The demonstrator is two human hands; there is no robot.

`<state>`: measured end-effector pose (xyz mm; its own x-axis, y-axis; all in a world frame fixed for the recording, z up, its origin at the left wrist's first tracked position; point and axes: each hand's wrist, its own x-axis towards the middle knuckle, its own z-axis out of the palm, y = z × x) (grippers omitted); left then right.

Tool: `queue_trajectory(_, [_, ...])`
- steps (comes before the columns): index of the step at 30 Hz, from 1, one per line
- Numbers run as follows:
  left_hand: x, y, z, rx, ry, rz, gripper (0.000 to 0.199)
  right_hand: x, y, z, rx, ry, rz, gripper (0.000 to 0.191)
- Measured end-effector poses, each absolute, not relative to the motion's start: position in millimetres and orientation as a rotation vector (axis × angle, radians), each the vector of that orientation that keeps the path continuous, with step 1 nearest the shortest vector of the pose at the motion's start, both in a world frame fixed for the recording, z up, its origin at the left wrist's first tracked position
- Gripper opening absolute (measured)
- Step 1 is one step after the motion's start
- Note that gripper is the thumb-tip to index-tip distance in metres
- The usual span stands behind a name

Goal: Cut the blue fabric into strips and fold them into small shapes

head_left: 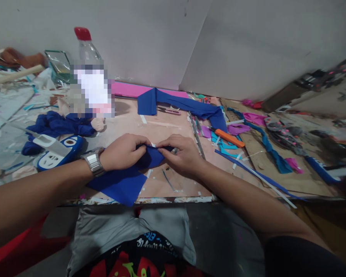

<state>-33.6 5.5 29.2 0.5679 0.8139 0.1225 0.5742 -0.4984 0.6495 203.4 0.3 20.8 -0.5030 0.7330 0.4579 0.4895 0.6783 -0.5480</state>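
Both of my hands pinch the upper edge of a blue fabric piece (119, 185) over the worktable's front half. My left hand (123, 152), with a metal watch (94, 161) on its wrist, is closed with thumb and forefinger on the fabric. My right hand (184, 154) grips the same edge a short way to the right. A small white bit shows between the fingertips; what it is I cannot make out. The fabric's lower corner spreads toward the table's front edge. Left of my left wrist lies a blue and white glue gun (60, 152).
Behind my hands a long blue strip (187, 102) lies by a pink board (127, 89) and scissors (168, 110). An orange cutter (229, 137) sits at right among scraps. A red-capped bottle (88, 48) stands back left, near crumpled blue cloth (60, 125). Another glue gun (323, 170) is far right.
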Motion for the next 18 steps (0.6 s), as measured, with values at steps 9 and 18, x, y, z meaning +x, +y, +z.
queue_trajectory(9, [-34.3, 6.0, 29.5, 2.177, 1.030, 0.572, 0.032, 205.1, 3.1, 15.1, -0.882, -2.196, 0.456, 0.016])
queue_trajectory(18, [-29.9, 4.3, 27.9, 2.128, 1.010, 0.552, 0.033, 203.1, -0.4, 17.9, -0.870, -2.246, 0.435, 0.011])
